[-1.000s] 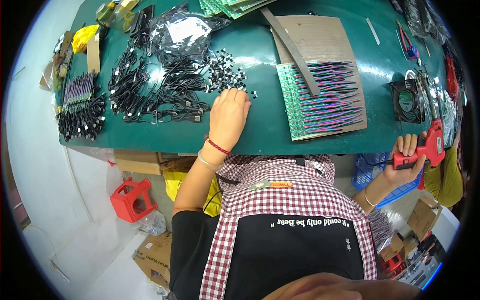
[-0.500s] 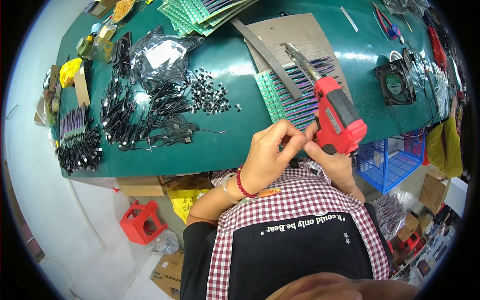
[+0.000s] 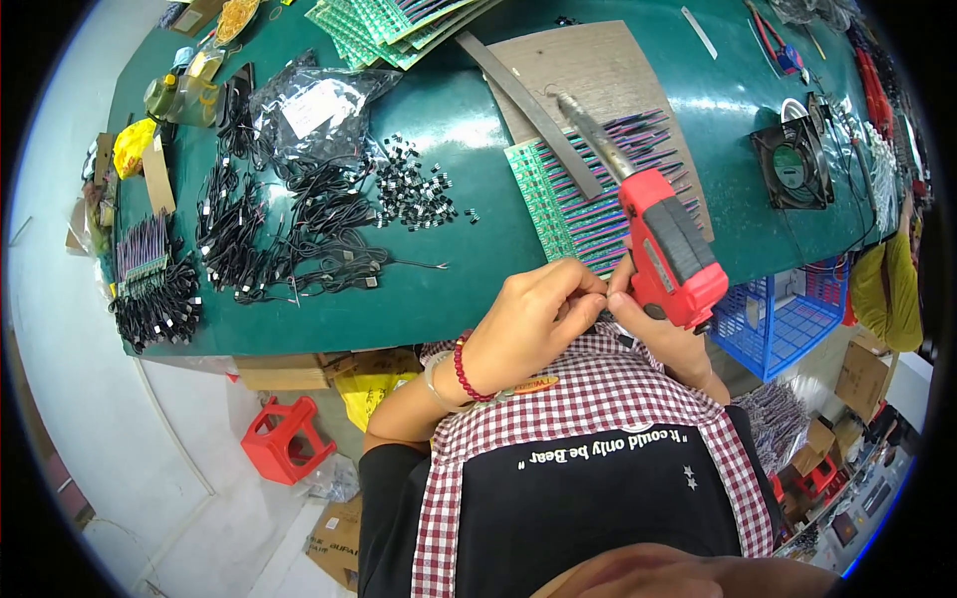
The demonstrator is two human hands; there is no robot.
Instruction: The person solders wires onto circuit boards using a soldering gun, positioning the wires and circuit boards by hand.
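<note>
My right hand (image 3: 670,337) holds a red and black soldering gun (image 3: 670,239), its metal barrel slanting up and to the left over the bench. The thumb and a finger of that hand meet the fingertips of my left hand (image 3: 538,317). My left hand is closed in a pinch; what sits between the fingertips is too small to make out. Just beyond the hands lies a green circuit board panel (image 3: 543,199) with rows of purple and dark wires, on a brown board (image 3: 598,60). A grey metal bar (image 3: 533,120) lies across the panel.
To the left are bundles of black cables (image 3: 334,214), a heap of small connectors (image 3: 411,184) and a plastic bag (image 3: 314,110). Stacked green panels (image 3: 389,30) lie at the back. A fan (image 3: 793,164) stands at the right; a blue crate (image 3: 773,324) is below the bench edge.
Both hands have shifted slightly left and toward me, the soldering gun with them. The fingertips are still together.
</note>
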